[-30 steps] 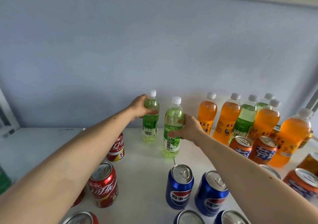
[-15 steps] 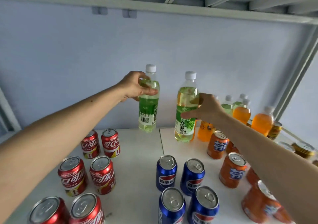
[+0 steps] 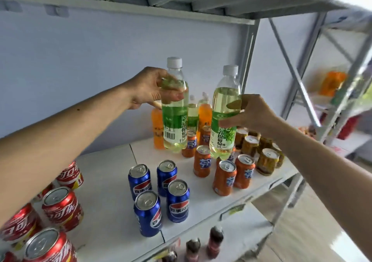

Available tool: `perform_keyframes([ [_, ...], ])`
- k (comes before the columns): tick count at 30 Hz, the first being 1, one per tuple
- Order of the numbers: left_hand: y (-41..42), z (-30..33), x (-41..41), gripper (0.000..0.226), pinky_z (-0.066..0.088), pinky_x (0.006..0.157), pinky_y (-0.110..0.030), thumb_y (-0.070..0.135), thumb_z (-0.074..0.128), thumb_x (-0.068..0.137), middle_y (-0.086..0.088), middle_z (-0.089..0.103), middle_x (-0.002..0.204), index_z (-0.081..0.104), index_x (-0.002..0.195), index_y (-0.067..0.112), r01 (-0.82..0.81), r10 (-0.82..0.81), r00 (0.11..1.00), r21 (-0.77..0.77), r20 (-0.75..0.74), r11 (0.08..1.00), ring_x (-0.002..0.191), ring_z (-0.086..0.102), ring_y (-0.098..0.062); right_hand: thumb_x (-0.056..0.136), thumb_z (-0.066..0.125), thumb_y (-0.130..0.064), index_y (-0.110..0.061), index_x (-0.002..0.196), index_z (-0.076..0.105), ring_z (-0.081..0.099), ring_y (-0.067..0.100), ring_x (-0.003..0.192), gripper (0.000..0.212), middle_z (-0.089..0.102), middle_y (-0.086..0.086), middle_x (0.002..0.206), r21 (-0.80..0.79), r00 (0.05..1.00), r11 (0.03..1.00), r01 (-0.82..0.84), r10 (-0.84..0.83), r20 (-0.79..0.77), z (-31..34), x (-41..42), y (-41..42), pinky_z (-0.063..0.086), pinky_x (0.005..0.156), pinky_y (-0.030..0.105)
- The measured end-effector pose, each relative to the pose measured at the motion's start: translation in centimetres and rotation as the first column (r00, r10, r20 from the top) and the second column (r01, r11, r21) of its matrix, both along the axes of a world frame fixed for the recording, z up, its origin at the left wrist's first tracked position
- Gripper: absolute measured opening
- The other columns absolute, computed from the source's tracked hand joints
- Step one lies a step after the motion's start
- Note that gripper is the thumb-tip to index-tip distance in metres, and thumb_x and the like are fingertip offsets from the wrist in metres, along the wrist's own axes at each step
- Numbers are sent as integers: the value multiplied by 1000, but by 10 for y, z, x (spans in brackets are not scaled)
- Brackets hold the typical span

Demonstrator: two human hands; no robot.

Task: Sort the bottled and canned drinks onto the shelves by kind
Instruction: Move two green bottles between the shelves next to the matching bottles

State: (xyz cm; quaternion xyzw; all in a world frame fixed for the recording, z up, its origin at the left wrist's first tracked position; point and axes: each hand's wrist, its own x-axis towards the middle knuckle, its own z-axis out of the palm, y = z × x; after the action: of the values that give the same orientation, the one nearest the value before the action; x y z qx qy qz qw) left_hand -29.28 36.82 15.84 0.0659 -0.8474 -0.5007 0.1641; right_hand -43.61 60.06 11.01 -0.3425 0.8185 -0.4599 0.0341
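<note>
My left hand (image 3: 150, 89) grips a green-labelled bottle (image 3: 174, 121) by its upper part and holds it upright in the air above the white shelf (image 3: 112, 173). My right hand (image 3: 251, 114) holds a second green-labelled bottle (image 3: 224, 125) the same way, a little lower and to the right, over the orange cans (image 3: 224, 178). Behind the two bottles, orange bottles (image 3: 158, 129) and another green one (image 3: 192, 117) stand at the back of the shelf, partly hidden.
Blue cans (image 3: 149, 213) stand mid-shelf, red cans (image 3: 61, 207) at the left, gold cans (image 3: 266, 161) at the right end. Dark cola bottles (image 3: 215, 239) sit on the shelf below. The upper shelf (image 3: 141, 2) is overhead. A second rack (image 3: 330, 88) stands to the right.
Both hands have lifted their green bottles off the shelf and carried them up and to the right. The view has swung right, showing the shelf end and the second rack.
</note>
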Motion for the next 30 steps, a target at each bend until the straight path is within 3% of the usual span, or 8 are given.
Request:
perform_keyframes([
  [3, 45, 2, -26, 56, 59, 62, -36, 22, 81, 61, 5, 75, 98, 65, 113, 13, 96, -96, 995, -44, -1, 994, 88, 73, -10, 54, 93, -14, -15, 89, 69, 71, 24, 90, 42, 74, 9, 96, -9, 999, 999, 49, -49, -17, 0, -9, 54, 59, 82, 43],
  [7, 116, -4, -71, 60, 60, 63, -35, 25, 82, 59, 0, 75, 99, 65, 114, 11, 201, -202, 979, -58, -11, 978, 85, 73, -13, 46, 94, -22, -24, 82, 66, 72, 21, 87, 46, 75, 4, 93, -18, 992, 993, 119, -120, -29, -3, -36, 129, 60, 81, 42],
  [10, 170, -10, -105, 56, 61, 64, -33, 28, 81, 57, 5, 73, 91, 67, 109, 15, 251, -253, 967, -65, -28, 966, 82, 72, -7, 49, 94, -16, -16, 90, 66, 73, 21, 87, 50, 75, 9, 97, -15, 991, 991, 135, -135, 3, -7, -63, 184, 61, 79, 39],
  [14, 238, -22, -157, 60, 59, 62, -31, 25, 83, 59, -2, 73, 98, 65, 115, 12, 306, -306, 952, 0, -28, 952, 86, 72, -12, 33, 92, -33, -3, 109, 66, 74, 21, 86, 86, 72, 9, 101, -25, 989, 989, 148, -148, 17, -14, -106, 260, 61, 68, 30],
  [16, 263, -29, -179, 62, 61, 64, -36, 23, 84, 61, -2, 74, 99, 64, 119, 11, 310, -309, 951, 30, -23, 950, 86, 73, -13, 37, 94, -29, -4, 107, 67, 74, 22, 85, 79, 73, 7, 99, -31, 987, 987, 159, -158, 16, -19, -126, 288, 61, 67, 31],
  [19, 311, -39, -222, 55, 59, 61, -31, 17, 84, 67, 1, 73, 97, 64, 118, 12, 331, -331, 944, 50, -16, 942, 84, 73, -12, 50, 94, -12, -7, 100, 70, 75, 20, 80, 56, 76, 3, 90, -31, 984, 984, 177, -176, 33, -27, -161, 338, 58, 61, 27],
  [25, 391, -53, -315, 58, 57, 61, -30, 18, 85, 67, 1, 73, 99, 62, 121, 11, 395, -396, 918, 50, 8, 917, 90, 71, -17, 48, 95, -13, -7, 99, 72, 74, 24, 83, 56, 76, 5, 88, -39, 970, 970, 240, -238, 58, -45, -241, 419, 60, 72, 37],
  [30, 442, -62, -400, 57, 55, 58, -26, 18, 85, 65, -1, 73, 94, 64, 116, 8, 480, -479, 877, 50, -20, 876, 81, 72, -12, 49, 94, -9, -21, 84, 70, 73, 25, 86, 45, 76, 2, 85, -78, 948, 945, 318, -314, 56, -51, -311, 474, 59, 81, 46],
])
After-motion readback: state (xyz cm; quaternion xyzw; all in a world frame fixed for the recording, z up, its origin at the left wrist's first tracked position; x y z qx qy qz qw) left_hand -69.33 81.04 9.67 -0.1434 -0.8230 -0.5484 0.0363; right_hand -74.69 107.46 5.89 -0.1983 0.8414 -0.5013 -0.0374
